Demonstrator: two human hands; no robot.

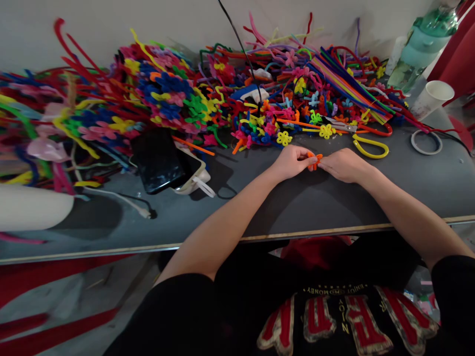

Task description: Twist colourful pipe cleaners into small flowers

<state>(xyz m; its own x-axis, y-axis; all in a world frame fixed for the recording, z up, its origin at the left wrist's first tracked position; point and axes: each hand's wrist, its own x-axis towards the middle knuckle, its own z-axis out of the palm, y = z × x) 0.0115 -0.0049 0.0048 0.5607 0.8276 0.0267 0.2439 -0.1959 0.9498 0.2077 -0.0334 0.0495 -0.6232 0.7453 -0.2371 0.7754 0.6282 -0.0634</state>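
Observation:
An orange pipe-cleaner flower [314, 161] is held between my two hands, above the grey table [297, 198]. My left hand [291, 162] pinches its left side with thumb and forefinger. My right hand [343, 165] has its fingertips closed at the flower's right side. Just behind the hands lie two yellow flowers [284, 138]. Scissors with red and yellow handles [371, 147] rest behind my right hand.
Heaps of coloured pipe cleaners [166, 94] line the wall. A black phone [159, 160] and a white cable [141, 211] lie at left. A paper cup [432, 101], a green bottle [419, 47] and a grey ring [426, 142] are at right.

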